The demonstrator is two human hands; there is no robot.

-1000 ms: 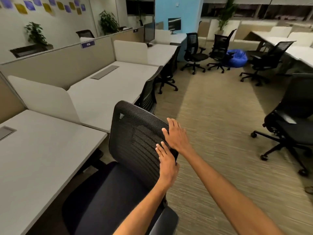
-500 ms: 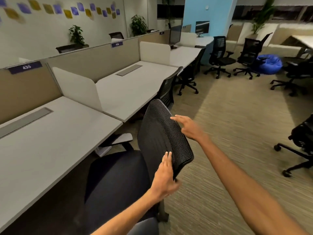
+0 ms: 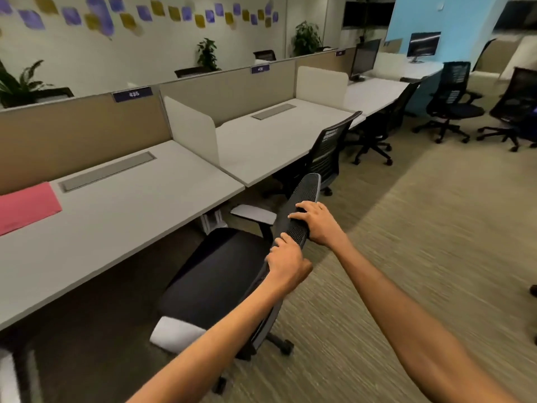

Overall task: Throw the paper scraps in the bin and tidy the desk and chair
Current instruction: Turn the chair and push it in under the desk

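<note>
A black office chair (image 3: 215,274) with a mesh back stands in front of the grey desk (image 3: 122,216), its seat facing the desk. My left hand (image 3: 286,263) grips the lower part of the backrest's edge. My right hand (image 3: 318,222) is closed over the top edge of the same backrest, just above the left hand. A pink sheet or folder (image 3: 24,206) lies on the desk at the far left. No paper scraps or bin are in view.
Beige partitions (image 3: 87,132) run behind the desks. A second black chair (image 3: 328,152) is tucked at the neighbouring desk. More chairs (image 3: 453,100) stand on the carpet at the right. A white armrest (image 3: 174,334) juts out low beside the seat.
The chair has turned so its back is edge-on to me and its seat faces the desk. Both hands have closed on the backrest edge. My view has swung left, revealing the pink sheet.
</note>
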